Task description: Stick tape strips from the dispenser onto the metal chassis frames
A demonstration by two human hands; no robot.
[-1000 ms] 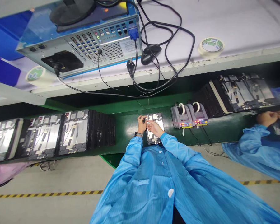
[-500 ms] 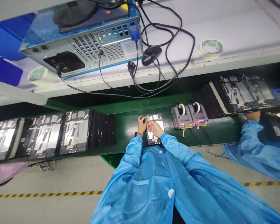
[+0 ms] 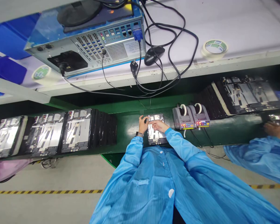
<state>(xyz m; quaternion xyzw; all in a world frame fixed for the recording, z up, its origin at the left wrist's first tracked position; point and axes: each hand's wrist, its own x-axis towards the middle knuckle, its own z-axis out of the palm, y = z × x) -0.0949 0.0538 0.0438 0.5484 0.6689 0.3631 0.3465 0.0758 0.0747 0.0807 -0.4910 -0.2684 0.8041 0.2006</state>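
hands at work on metal panel (image 3: 155, 134), green bench (image 3: 128, 133)
left hand (image 3: 143, 124) fingers curled, right hand (image 3: 159, 125) fingers narrow at panel's far end, hold unclear; tape dispensers (image 3: 190, 121) just right

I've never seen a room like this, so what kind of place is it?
It looks like a factory assembly line for electronics. A green conveyor belt holds a row of metal device panels, tape dispensers stand beside them, and the worker wears a blue smock.
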